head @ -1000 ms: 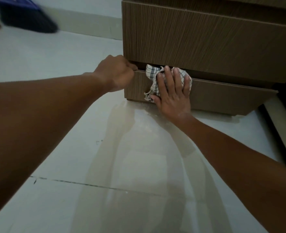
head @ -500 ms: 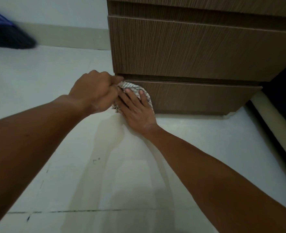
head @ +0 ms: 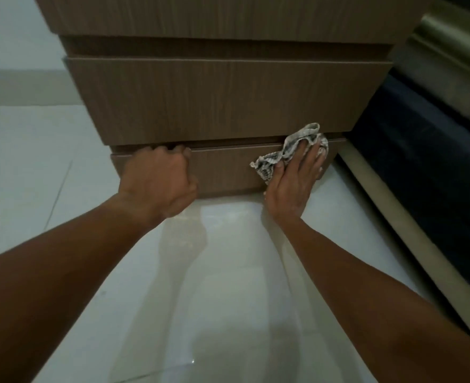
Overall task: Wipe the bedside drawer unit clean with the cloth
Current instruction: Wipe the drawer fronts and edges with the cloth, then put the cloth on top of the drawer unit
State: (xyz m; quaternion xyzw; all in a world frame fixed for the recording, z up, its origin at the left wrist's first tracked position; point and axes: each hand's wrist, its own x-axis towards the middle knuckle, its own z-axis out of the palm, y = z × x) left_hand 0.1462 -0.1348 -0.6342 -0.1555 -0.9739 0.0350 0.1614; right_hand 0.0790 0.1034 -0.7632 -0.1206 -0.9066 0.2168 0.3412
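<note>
The brown wood-grain bedside drawer unit [head: 217, 100] stands on the floor in front of me. Its bottom drawer [head: 222, 170] sticks out a little. My left hand [head: 159, 181] is curled over the top edge of that drawer, near its left end. My right hand [head: 294, 181] lies flat against the right end of the drawer front and presses a crumpled checked cloth [head: 292, 150] onto it. The cloth bunches up above my fingers to the gap under the drawer above.
Glossy white floor tiles [head: 217, 286] spread below the unit and mirror my arms. A dark blue bed side [head: 421, 167] with a beige base rail [head: 388, 219] runs along the right. A pale skirting [head: 26, 87] lines the wall at left.
My right hand has slid the cloth from the left end of the bottom drawer front to its right end. My left hand stays on the drawer's top edge. The view has swung left.
</note>
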